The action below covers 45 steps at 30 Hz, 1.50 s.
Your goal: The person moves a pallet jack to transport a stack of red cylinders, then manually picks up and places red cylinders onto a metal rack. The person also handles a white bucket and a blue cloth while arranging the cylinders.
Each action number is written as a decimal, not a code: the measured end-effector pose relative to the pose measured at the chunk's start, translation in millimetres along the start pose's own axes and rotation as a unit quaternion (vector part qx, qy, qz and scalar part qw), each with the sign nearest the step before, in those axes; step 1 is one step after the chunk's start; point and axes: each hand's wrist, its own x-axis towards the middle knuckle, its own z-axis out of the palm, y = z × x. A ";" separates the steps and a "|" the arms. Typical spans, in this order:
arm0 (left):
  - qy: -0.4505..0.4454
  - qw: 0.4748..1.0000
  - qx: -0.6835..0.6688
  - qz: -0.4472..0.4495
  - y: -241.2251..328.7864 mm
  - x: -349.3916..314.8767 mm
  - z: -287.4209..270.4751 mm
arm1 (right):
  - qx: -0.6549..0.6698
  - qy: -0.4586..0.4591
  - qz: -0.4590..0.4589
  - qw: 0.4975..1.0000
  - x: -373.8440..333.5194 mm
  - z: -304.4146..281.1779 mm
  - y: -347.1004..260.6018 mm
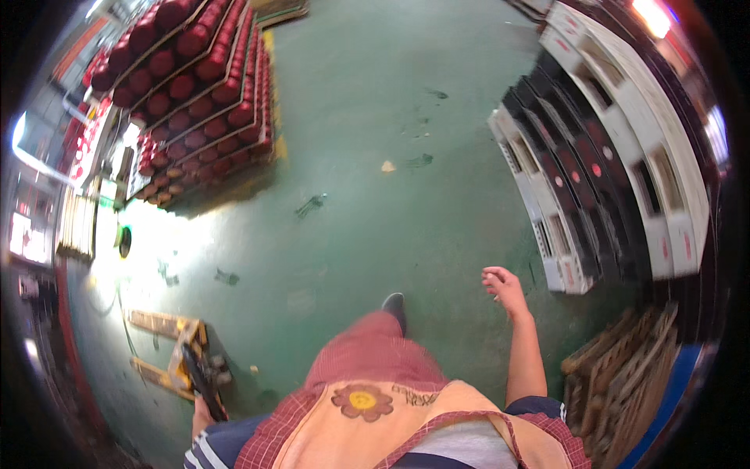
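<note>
At the lower left, my left hand [205,410] is closed at the black handle [200,374] of a yellow pallet jack [184,352]; its fingers show only in part. The jack's two forks [160,320] lie low over the floor, pointing left. My right hand [504,289] is held out over the floor on the right, its fingers loosely bent and somewhat apart, with nothing visible in it. One dark shoe [396,307] shows ahead of my orange and red checked apron [367,400].
Red cylinders [199,86] stand in stacked layers at the far left. White and black crates [582,168] are piled high on the right, with wooden pallets [617,375] leaning nearer. Green floor [351,195] with dark scuffs runs between; bright light falls on the left.
</note>
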 end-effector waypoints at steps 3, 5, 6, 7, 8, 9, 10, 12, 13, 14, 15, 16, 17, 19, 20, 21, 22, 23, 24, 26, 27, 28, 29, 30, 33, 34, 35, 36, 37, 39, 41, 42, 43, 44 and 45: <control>0.041 0.997 -0.035 -0.057 0.7 -54.6 41.1 | -0.031 0.018 0.015 0.999 79.4 -67.6 -57.6; 0.070 0.991 -0.066 -0.089 0.3 -89.2 64.0 | -0.033 0.025 0.016 0.999 141.7 -105.7 -93.5; 0.081 0.988 -0.074 -0.105 -2.2 -103.1 78.8 | -0.038 0.029 0.022 0.999 178.8 -121.8 -110.4; 0.071 0.986 -0.073 -0.134 -1.3 -116.3 93.0 | -0.039 0.028 0.022 0.999 216.7 -135.4 -126.6; 0.057 0.987 -0.042 -0.147 -5.1 -120.8 113.3 | -0.041 0.014 0.016 0.999 260.7 -147.7 -138.7; 0.092 0.983 -0.051 -0.148 5.5 -139.4 124.5 | -0.043 -0.002 0.021 0.999 299.2 -153.0 -166.0; 0.100 0.983 -0.050 -0.147 -0.6 -147.4 148.6 | -0.044 -0.018 0.016 0.999 342.9 -161.2 -180.9; 0.088 0.987 -0.047 -0.128 -13.1 -171.4 193.9 | -0.060 -0.056 -0.012 0.997 417.5 -158.4 -217.8; 0.112 0.982 -0.060 -0.139 -20.5 -185.1 224.4 | -0.070 -0.059 -0.020 0.996 453.9 -151.9 -244.8; 0.127 0.981 -0.051 -0.136 -16.7 -202.3 246.5 | -0.064 -0.089 -0.022 0.994 484.1 -142.1 -270.8; 0.141 0.979 -0.036 -0.140 -3.1 -217.3 265.8 | -0.061 -0.105 -0.025 0.992 513.8 -127.2 -298.2; 0.136 0.982 -0.039 -0.128 10.7 -240.5 287.4 | -0.057 -0.133 -0.034 0.989 540.8 -112.6 -331.2; 0.166 0.975 -0.019 -0.150 37.5 -260.6 303.1 | -0.060 -0.158 -0.040 0.985 561.5 -94.2 -364.5; 0.113 0.984 -0.002 -0.139 85.5 -299.3 347.4 | -0.070 -0.223 -0.056 0.971 615.1 -60.9 -426.1; 0.116 0.983 0.003 -0.142 105.4 -324.6 366.4 | -0.086 -0.220 -0.044 0.971 642.9 -43.2 -457.3; 0.124 0.982 0.002 -0.146 120.3 -349.1 384.8 | -0.088 -0.239 -0.049 0.966 670.3 -20.2 -482.5; 0.139 0.979 0.001 -0.150 138.0 -372.0 401.2 | -0.093 -0.255 -0.049 0.961 697.3 2.6 -503.7; 0.154 0.976 0.000 -0.154 142.8 -387.0 408.9 | -0.101 -0.272 -0.051 0.956 711.2 27.4 -517.4; 0.174 0.973 0.002 -0.153 151.8 -400.8 418.3 | -0.108 -0.280 -0.050 0.953 736.3 44.9 -534.5; 0.199 0.967 -0.032 -0.159 162.9 -415.3 437.6 | -0.113 -0.311 -0.070 0.941 791.9 89.7 -571.4; 0.238 0.952 -0.030 -0.190 169.3 -420.1 449.3 | -0.135 -0.311 -0.042 0.940 817.3 108.5 -585.9; 0.269 0.942 -0.048 -0.194 180.3 -424.1 461.1 | -0.158 -0.305 -0.024 0.939 840.4 125.2 -602.3; 0.292 0.928 -0.056 -0.227 200.8 -427.9 477.8 | -0.164 -0.327 -0.019 0.930 868.3 147.2 -619.2; 0.292 0.935 -0.008 -0.199 225.3 -436.6 487.1 | -0.183 -0.331 -0.007 0.926 881.2 168.1 -637.5; 0.277 0.918 -0.139 -0.246 339.7 -457.8 577.1 | -0.214 -0.392 0.042 0.894 960.0 222.0 -714.9; 0.281 0.922 -0.144 -0.222 391.0 -458.6 608.5 | -0.213 -0.413 0.058 0.883 987.8 250.6 -745.5; 0.278 0.926 -0.121 -0.227 446.5 -458.4 640.7 | -0.213 -0.434 0.054 0.874 1019.7 280.2 -780.4; 0.280 0.913 -0.172 -0.241 506.0 -456.1 674.3 | -0.224 -0.452 0.056 0.861 1057.7 313.2 -814.8; 0.254 0.915 -0.193 -0.245 558.1 -466.2 701.3 | -0.248 -0.461 0.051 0.850 1083.6 336.9 -853.0; 0.319 0.901 -0.197 -0.220 670.1 -477.1 748.8 | -0.273 -0.510 0.039 0.815 1132.8 401.0 -911.5; 0.330 0.910 -0.181 -0.175 778.2 -481.5 785.3 | -0.281 -0.559 0.009 0.780 1179.6 476.5 -967.9; 0.372 0.898 -0.118 -0.201 828.4 -484.3 804.8 | -0.296 -0.583 0.013 0.757 1199.7 516.3 -992.3; 0.395 0.875 -0.016 -0.279 879.9 -479.3 820.6 | -0.299 -0.612 0.006 0.732 1219.2 557.4 -1017.2; 0.421 0.874 0.009 -0.241 923.1 -474.6 845.7 | -0.314 -0.638 0.002 0.703 1238.0 599.2 -1036.2; 0.395 0.873 -0.002 -0.286 960.7 -458.3 866.4 | -0.295 -0.673 -0.013 0.678 1253.9 633.7 -1048.9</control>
